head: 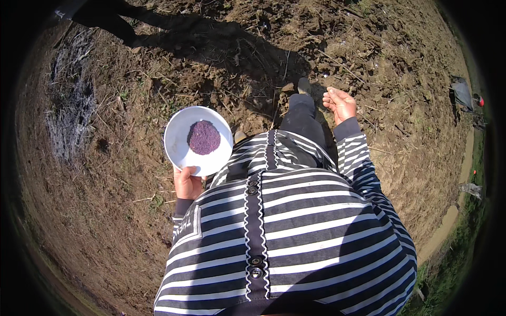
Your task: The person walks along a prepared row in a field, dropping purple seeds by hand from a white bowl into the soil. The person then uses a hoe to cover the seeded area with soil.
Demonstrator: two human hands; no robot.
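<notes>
My left hand (188,183) grips the near rim of a round white bowl (178,130), with the thumb on the inside. A small heap of purple grains (204,137), perhaps coated seed, lies on the bowl's bottom. Out to the right, my right hand (339,104) hangs over the soil with its fingers curled and the thumb close to the index fingertip. Whether anything small is pinched there cannot be made out. Below it is rough, cloddy brown soil (379,114) with dry stalks.
My dark-trousered leg (302,114) and shoe (304,85) are forward on the clods. Another person's dark legs (106,23) appear at the top left. A patch of grey ash (73,110) lies at left. A dark bag (461,94) stands near the field's right edge, by a path (442,233).
</notes>
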